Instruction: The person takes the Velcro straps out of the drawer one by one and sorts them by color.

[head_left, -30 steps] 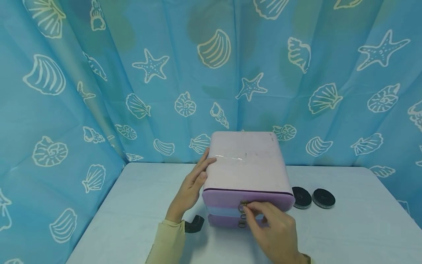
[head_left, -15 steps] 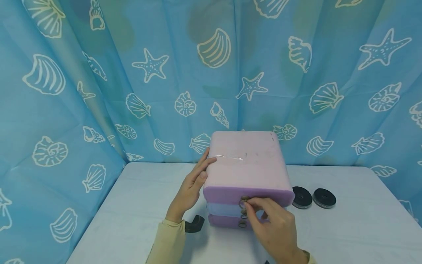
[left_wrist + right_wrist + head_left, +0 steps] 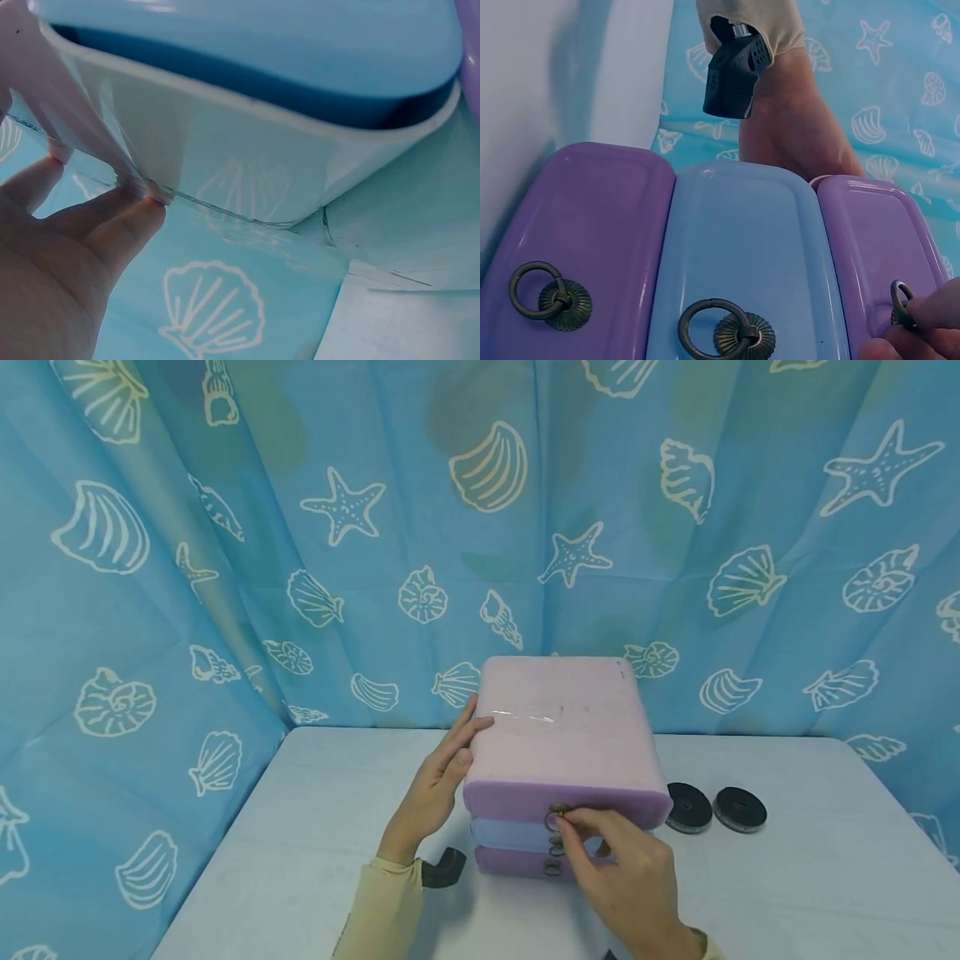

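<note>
A small drawer unit [image 3: 570, 718] with a pale pink top stands on the table. Its top drawer [image 3: 506, 799] is purple, the middle drawer [image 3: 739, 232] blue, the bottom drawer [image 3: 607, 210] purple, each with a bronze ring pull. My right hand [image 3: 630, 877] pinches the top drawer's ring pull [image 3: 552, 821] between thumb and finger; only its fingertips show in the right wrist view. Against the unit's left side rests my left hand [image 3: 425, 793], fingers extended, one fingertip over the top edge. The left wrist view shows that hand [image 3: 67, 240] touching the outer shell.
To the right of the unit lie two flat black rolls [image 3: 687, 808], close together on the white table [image 3: 337, 793]. A blue curtain [image 3: 375, 568] with shell prints hangs behind and at the left. A black camera mount [image 3: 444, 869] sits on my left wrist.
The top drawer has gone back into the unit, and the dark gap under the top's front edge has disappeared. My right hand moved slightly with it; the left hand stayed in place.
</note>
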Demonstrator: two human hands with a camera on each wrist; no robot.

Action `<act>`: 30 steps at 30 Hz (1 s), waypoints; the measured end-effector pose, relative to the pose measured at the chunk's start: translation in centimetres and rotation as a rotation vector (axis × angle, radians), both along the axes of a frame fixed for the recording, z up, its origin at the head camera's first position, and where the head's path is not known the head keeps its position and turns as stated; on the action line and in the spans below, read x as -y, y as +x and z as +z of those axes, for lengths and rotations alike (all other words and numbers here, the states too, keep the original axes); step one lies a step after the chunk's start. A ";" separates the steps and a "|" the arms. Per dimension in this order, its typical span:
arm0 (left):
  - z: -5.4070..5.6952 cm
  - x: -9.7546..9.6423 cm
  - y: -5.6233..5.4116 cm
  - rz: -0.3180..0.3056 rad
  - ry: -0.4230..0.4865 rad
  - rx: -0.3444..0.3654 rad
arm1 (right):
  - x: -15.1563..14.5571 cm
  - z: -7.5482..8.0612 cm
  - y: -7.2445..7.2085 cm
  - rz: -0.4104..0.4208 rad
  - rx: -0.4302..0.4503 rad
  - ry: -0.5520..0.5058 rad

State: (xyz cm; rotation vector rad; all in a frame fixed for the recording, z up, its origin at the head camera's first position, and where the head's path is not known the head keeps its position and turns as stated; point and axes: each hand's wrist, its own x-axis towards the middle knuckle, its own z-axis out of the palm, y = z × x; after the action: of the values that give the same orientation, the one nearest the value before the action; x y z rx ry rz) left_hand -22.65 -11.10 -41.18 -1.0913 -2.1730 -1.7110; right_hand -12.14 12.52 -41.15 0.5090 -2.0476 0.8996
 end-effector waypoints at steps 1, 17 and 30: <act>0.0 0.0 0.0 0.000 -0.001 -0.001 | 0.0 0.0 0.1 0.006 0.006 -0.003; -0.1 0.0 0.0 0.009 -0.008 0.000 | -0.7 -1.1 0.9 0.019 0.011 -0.016; -0.1 0.0 -0.1 0.012 -0.013 -0.008 | -1.1 -2.8 1.3 -0.059 0.067 0.012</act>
State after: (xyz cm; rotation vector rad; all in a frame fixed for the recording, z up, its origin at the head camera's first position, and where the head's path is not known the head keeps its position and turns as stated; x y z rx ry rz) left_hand -22.74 -11.14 -41.30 -1.0846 -2.1846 -1.6865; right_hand -10.88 13.58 -44.00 0.4284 -2.1185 0.8801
